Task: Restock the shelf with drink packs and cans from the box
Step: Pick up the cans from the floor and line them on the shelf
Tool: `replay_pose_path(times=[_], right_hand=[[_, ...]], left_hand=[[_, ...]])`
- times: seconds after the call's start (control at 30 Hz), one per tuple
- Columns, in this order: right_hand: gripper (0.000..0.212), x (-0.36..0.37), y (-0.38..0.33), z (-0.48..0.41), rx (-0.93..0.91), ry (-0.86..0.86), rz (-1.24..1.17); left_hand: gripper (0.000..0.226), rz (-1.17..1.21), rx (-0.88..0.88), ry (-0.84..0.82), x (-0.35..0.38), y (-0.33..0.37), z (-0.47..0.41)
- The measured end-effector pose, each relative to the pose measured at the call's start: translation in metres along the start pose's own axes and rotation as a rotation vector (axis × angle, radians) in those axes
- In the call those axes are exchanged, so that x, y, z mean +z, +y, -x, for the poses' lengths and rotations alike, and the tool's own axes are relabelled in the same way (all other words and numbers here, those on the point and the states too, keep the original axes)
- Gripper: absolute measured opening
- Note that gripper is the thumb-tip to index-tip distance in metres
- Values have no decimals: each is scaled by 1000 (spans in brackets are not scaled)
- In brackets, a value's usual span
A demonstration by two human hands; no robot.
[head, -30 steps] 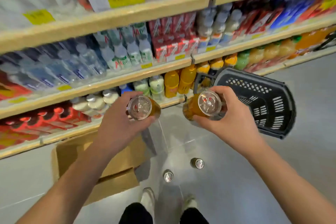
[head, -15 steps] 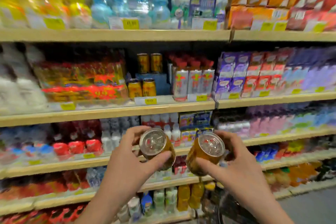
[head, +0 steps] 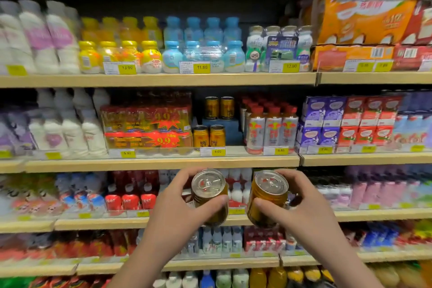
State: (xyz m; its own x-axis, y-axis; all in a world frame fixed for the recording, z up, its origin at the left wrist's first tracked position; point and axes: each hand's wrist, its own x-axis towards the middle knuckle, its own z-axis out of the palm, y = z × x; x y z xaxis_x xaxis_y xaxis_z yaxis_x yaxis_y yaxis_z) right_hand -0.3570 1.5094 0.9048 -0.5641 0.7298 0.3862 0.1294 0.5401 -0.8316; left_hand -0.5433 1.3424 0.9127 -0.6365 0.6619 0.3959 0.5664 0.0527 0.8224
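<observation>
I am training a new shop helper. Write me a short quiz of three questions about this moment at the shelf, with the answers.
1. True or false: the person holds two gold cans, a left can and a right can.
2. The tag below the shelf cans reads: A 6.00; B 11.80; C 12.00.
3. Fill in: ___ shelf cans are visible.
Key: 1 true; 2 A; 3 four.

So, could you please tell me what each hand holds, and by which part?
The left hand grips the left gold can round its side wall; the right hand grips the right gold can likewise.
</observation>
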Motion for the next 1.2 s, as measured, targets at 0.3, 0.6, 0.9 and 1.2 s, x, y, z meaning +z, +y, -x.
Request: replay_pose_path(times=[0.3, 0.6, 0.9, 1.2], right_hand=[[58, 37, -9, -84, -66, 25, 78], [62, 80, 9, -199, -39, 97, 161], [73, 125, 48, -282, 32, 127, 364], [42, 158, 73, -311, 187, 108, 429]], left_hand=[[74, 113, 8, -5, -25, -33, -59], [81, 130, 54, -35, -36, -66, -129], [73, 47, 85, -4, -35, -62, -158], [72, -19, 111, 21, -29, -57, -164]])
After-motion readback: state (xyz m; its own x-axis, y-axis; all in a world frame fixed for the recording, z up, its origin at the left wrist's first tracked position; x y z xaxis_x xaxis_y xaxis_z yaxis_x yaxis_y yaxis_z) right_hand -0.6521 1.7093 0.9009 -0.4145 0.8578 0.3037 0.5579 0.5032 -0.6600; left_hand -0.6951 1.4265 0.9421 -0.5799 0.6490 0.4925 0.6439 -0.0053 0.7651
